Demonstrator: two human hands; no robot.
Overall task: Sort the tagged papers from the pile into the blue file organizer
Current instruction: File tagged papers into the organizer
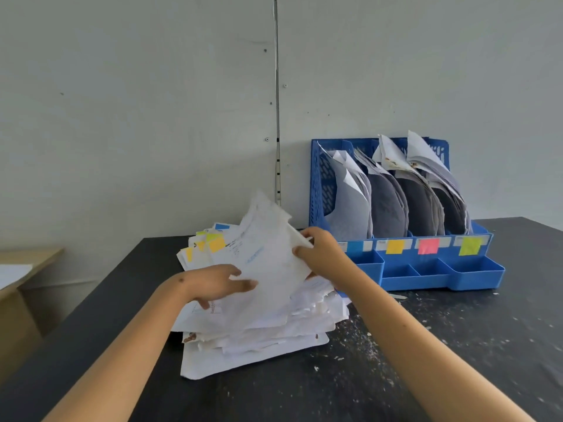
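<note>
Gripping a tilted sheet [268, 257] above the pile [259, 327] on the dark worktop [426, 360]: right hand [320, 254] pinching its right edge, left hand [217, 283] touching its left side, fingers [243, 284] spread. Standing just right, slightly farther: organizer [426, 269], slots holding papers [393, 190], coloured tags [395, 247] lining its front.
</note>
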